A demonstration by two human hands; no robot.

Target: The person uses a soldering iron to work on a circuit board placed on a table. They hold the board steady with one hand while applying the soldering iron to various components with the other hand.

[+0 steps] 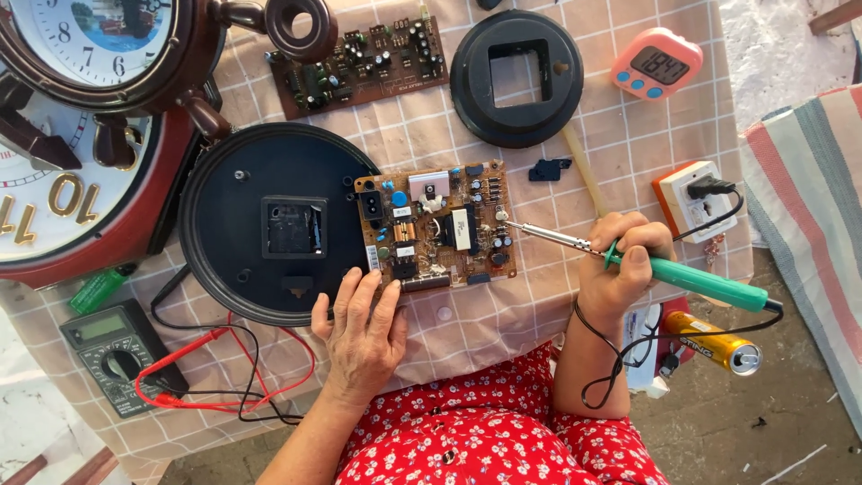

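Circuit board [437, 227] overhanging black clock back [269, 224]

Checked tablecloth [628, 126], striped fabric [808, 180], dirt floor [772, 413]

Small pink rounded-square digital timer [655, 61] at the table's far right: dark rectangular screen, blue buttons under it. Dark grey handheld multimeter [117, 355] at the near left edge: pale grey-green rectangular screen above its dial. Gold cylindrical spray can [714, 343] lies on its side, right of the table, dark print on its label.
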